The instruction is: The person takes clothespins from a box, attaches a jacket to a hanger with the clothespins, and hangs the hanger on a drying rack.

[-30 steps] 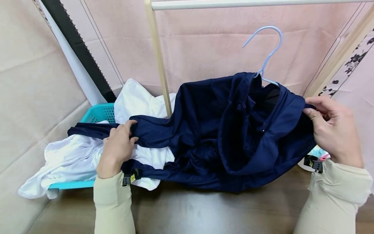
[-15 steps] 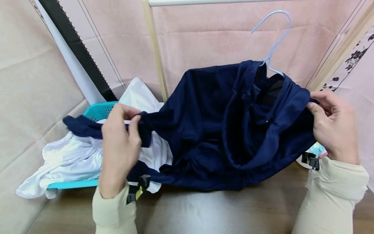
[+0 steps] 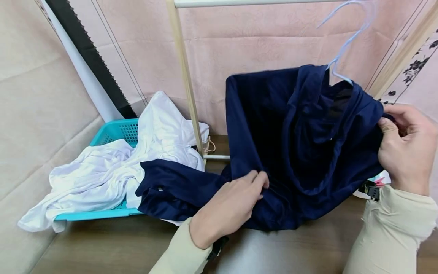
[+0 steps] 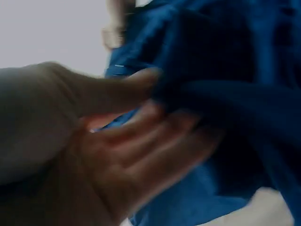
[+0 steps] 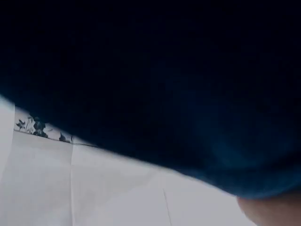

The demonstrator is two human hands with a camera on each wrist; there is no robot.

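A navy long-sleeved top [image 3: 263,114] is held up on a light blue hanger [image 3: 345,46], whose hook rises out of the collar. My right hand [image 3: 407,152] pinches its right shoulder edge between thumb and fingers. Lower down, my left hand [image 3: 229,207] pinches the front cloth; the left wrist view, though blurred, has thumb and fingers [image 4: 164,136] closing on a fold. A sleeve [image 3: 178,186] trails left from that hand over white cloth. The hanger's arms are hidden inside the top. Dark fabric [image 5: 141,84] fills most of the right wrist view.
White clothes [image 3: 102,179] spill over a teal basket [image 3: 96,216] at the left. Behind stands a rack with a white rod [image 3: 256,3] and wooden posts, one [image 3: 186,72] left and another [image 3: 398,57] right. Below is a brown wooden table [image 3: 102,247].
My left hand lifted the sleeve, then moved right to the body of the top. The sleeve end slid off the basket's far left. The right hand, top and hanger shifted slightly right.
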